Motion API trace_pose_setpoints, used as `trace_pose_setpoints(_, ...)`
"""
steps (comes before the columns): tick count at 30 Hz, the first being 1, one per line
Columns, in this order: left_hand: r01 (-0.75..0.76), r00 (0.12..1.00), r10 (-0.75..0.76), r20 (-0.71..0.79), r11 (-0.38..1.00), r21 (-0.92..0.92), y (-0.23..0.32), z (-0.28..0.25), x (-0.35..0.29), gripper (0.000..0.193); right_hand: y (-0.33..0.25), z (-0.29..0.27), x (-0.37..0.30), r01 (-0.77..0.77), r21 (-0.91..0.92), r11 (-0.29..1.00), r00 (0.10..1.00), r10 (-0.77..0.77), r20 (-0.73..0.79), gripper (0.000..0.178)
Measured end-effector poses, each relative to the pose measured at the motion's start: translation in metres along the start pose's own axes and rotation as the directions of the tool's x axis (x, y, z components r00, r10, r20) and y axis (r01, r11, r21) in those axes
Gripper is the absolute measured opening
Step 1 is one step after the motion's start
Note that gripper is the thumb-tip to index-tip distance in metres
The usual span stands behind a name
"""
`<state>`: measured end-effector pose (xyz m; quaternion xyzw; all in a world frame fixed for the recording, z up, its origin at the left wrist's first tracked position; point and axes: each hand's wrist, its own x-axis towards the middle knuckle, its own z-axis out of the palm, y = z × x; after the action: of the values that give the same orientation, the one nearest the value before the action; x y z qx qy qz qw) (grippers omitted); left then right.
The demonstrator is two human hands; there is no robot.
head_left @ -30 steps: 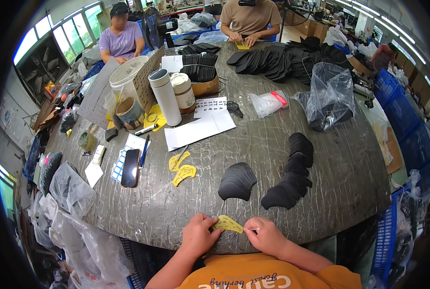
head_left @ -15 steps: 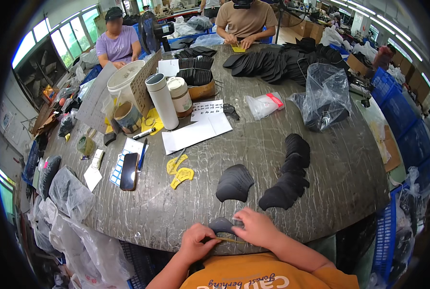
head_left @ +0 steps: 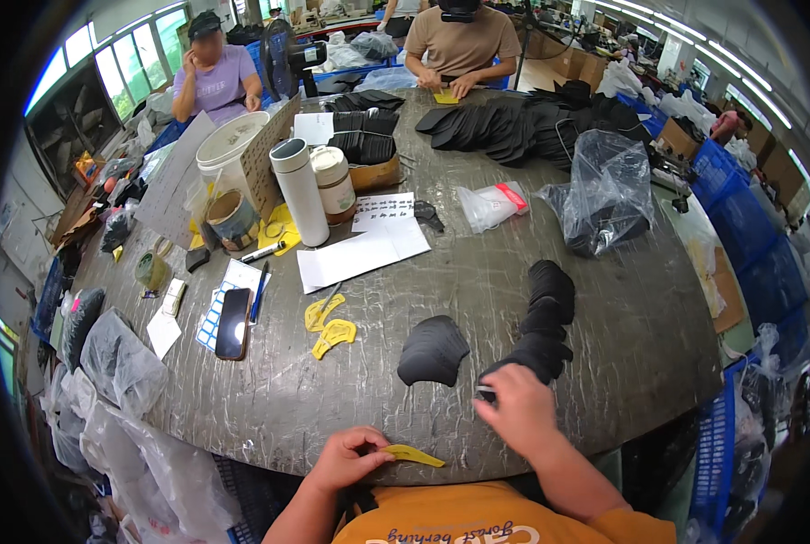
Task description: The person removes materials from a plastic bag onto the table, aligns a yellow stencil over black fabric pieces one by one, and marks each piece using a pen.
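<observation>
My left hand pinches one end of a curved yellow template close to the table's front edge. Farther right, my right hand reaches over the front end of a fanned row of black curved pieces. Its fingers are curled, with a small pale and dark thing at their tips that I cannot make out. A neat stack of black curved pieces lies between the row and two more yellow templates. A thin metal tool lies against those templates.
On the left are a phone, a white tumbler, a jar, a bucket and white paper. Clear plastic bags and long black piles lie farther back. Two people sit across the table.
The black piece between my hands has left them. My right hand has moved right and forward to the row; my left hand keeps the yellow template. One seated person has raised a hand.
</observation>
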<state>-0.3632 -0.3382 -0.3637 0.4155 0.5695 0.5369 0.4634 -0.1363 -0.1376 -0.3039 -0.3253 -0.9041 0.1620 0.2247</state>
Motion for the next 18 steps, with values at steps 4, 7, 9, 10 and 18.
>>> trace_pose_setpoints(4, 0.0, 0.996, -0.004, -0.085, 0.999, -0.055, -0.006, 0.0, 0.001, 0.013, -0.014, 0.048, 0.026, 0.032, -0.05, 0.998, 0.995, -0.027, 0.096, 0.026)
trace_pose_setpoints(7, 0.051, 0.979, -0.074, -0.188, 0.991, -0.126, -0.006, 0.002, -0.004, 0.015, -0.01, 0.065, 0.034, 0.009, -0.088, 0.996, 0.991, 0.003, 0.136, 0.023)
trace_pose_setpoints(9, 0.046, 0.956, -0.105, -0.275, 0.976, -0.214, -0.01, 0.002, -0.005, 0.017, -0.011, 0.064, 0.029, 0.036, -0.067, 0.997, 0.99, -0.026, 0.138, 0.023)
trace_pose_setpoints(10, 0.031, 0.925, -0.143, -0.353, 0.952, -0.304, -0.011, 0.003, -0.005, 0.019, -0.012, 0.062, 0.025, 0.06, -0.051, 0.997, 0.989, -0.053, 0.141, 0.024)
trace_pose_setpoints(18, 0.288, 0.901, -0.208, -0.382, 0.943, 0.166, 0.009, 0.011, 0.018, 0.022, -0.034, 0.055, -0.026, -0.023, 0.195, 0.981, 0.936, -0.048, 0.348, 0.029)
